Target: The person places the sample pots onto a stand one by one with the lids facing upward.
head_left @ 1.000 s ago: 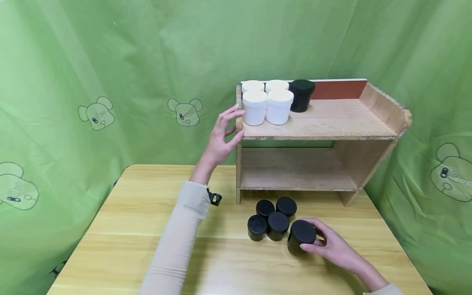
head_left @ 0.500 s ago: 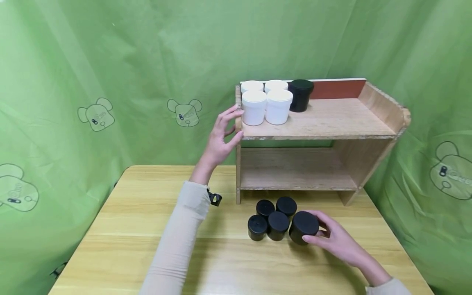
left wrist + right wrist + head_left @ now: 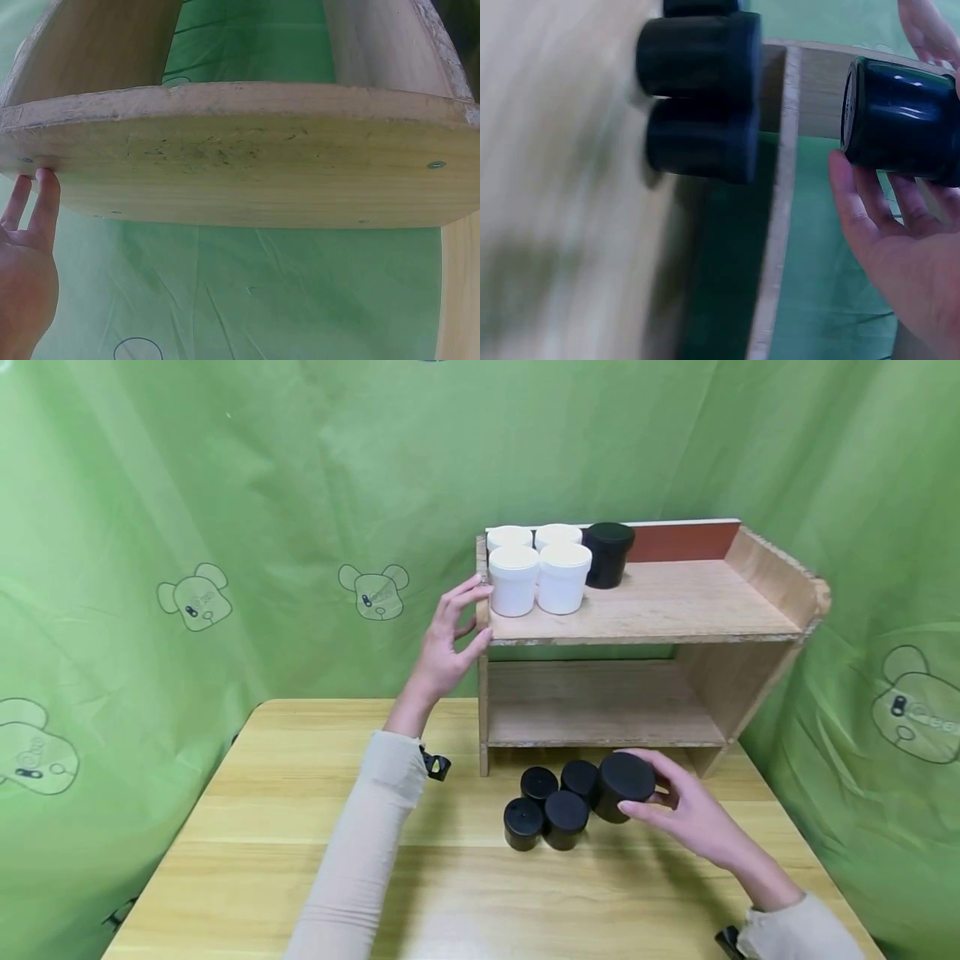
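A black lidded jar (image 3: 626,785) is gripped by my right hand (image 3: 686,810), thumb in front and fingers behind. It is lifted off the table, and its base and side show in the right wrist view. Several more black jars (image 3: 566,818) stand grouped just left of it. My left hand (image 3: 442,647) rests on the left side panel of a wooden shelf unit (image 3: 637,639). Seen from the left wrist, two fairly straight fingers (image 3: 46,202) touch that panel's outer face. On the top board, several white jars (image 3: 513,581) fill the left end, beside one black jar (image 3: 609,556).
The shelf unit's lower board (image 3: 600,702) lies behind the grouped jars. Its right side panel (image 3: 783,572) rises at the top board's far end. Beneath everything is a wood-patterned table (image 3: 300,827). A green curtain (image 3: 300,485) hangs behind and at both sides.
My right hand has lifted the black jar and carried it away from me, towards the shelf unit. My left hand stays on the side panel.
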Tool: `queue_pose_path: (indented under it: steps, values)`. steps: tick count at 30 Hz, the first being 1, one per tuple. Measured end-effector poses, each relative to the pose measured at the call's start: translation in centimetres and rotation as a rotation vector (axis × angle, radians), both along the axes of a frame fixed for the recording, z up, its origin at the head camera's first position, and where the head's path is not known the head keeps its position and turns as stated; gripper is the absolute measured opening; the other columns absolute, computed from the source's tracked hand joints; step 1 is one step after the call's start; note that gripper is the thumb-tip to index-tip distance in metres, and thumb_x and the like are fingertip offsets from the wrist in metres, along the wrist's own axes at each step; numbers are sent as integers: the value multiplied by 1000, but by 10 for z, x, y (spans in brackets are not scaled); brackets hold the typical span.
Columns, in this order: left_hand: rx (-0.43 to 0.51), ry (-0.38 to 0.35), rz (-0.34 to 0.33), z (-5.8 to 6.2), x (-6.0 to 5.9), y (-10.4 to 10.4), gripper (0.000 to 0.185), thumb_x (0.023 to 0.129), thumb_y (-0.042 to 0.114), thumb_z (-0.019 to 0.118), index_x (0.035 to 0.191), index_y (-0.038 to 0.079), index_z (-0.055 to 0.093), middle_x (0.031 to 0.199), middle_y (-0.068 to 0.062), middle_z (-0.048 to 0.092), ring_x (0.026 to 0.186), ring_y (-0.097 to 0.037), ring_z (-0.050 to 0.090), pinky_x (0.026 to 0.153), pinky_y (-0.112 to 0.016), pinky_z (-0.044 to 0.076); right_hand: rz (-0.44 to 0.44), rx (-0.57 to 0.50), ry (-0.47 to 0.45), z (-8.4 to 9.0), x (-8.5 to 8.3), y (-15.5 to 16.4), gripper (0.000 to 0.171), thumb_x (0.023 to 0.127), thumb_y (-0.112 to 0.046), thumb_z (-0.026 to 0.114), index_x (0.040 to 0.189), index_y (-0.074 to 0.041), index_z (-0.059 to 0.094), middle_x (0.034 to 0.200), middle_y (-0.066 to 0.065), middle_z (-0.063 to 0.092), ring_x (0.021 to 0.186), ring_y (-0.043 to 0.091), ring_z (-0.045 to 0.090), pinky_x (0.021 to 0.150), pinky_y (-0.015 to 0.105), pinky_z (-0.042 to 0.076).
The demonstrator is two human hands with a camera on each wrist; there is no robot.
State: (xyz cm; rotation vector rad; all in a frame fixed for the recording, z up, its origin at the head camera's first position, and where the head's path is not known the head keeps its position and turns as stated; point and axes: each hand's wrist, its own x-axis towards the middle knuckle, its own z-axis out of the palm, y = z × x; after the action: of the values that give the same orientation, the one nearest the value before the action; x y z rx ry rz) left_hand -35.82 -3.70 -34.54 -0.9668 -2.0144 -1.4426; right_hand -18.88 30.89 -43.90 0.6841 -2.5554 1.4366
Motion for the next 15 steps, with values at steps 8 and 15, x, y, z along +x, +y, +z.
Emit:
queue_pose_path:
  steps: [8, 15]
  values:
    - [17, 0, -13, 0, 0, 2, 55, 97, 11, 65, 149, 15, 49, 166, -3, 33, 151, -26, 37, 115, -51, 50, -28, 1, 85, 32, -8, 0, 65, 87, 1, 78, 147, -9, 53, 130, -19, 61, 110, -3, 63, 93, 7, 54]
    - [22, -21, -12, 0, 1, 2, 55, 96, 10, 66, 149, 14, 49, 166, -4, 33, 152, -28, 36, 116, -50, 50, -46, -74, 137, 62, -14, -6, 66, 86, 10, 75, 146, -6, 53, 132, -12, 60, 110, 0, 64, 88, 10, 58]
